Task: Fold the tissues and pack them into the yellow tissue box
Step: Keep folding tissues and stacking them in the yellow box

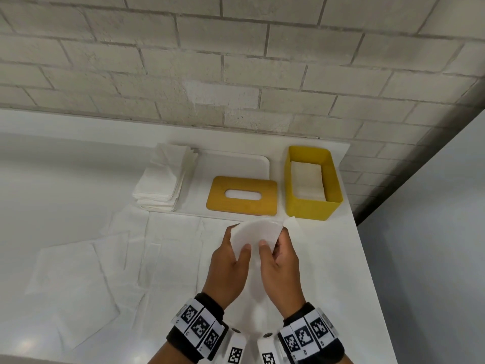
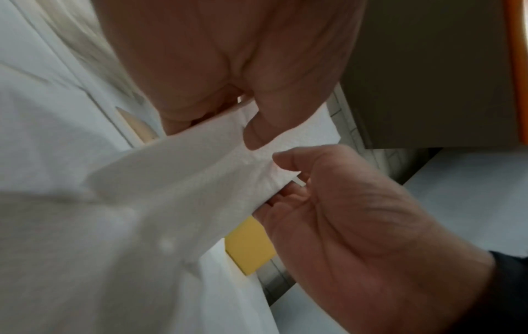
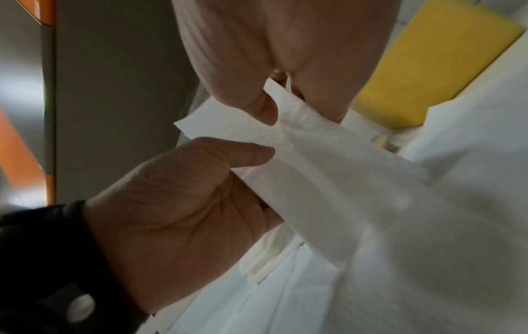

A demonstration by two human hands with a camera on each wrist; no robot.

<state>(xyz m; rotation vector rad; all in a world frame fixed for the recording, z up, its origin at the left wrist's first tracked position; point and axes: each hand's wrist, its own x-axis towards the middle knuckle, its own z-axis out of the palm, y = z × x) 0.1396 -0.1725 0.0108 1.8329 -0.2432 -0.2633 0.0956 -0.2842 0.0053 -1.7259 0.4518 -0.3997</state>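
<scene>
Both hands, left hand [image 1: 227, 266] and right hand [image 1: 281, 261], pinch one tissue [image 1: 253, 233] between thumbs and curled fingers, near the table's [image 1: 341, 285] right edge.

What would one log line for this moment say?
left hand: pinches tissue | right hand: pinches tissue | yellow tissue box: open, partly filled | lid: on counter

Tissue [image 1: 254, 236] in hands: thin white paper, soft, faintly embossed. Yellow tissue box [image 1: 309, 206]: smooth matt plastic. Lid [image 1: 241, 183]: wood-look, satin. Bench [image 1: 65, 166]: white, smooth, slightly glossy. Wall [image 1: 236, 61]: rough matt brick. Wristbands [image 1: 199, 327]: black cloth.
</scene>
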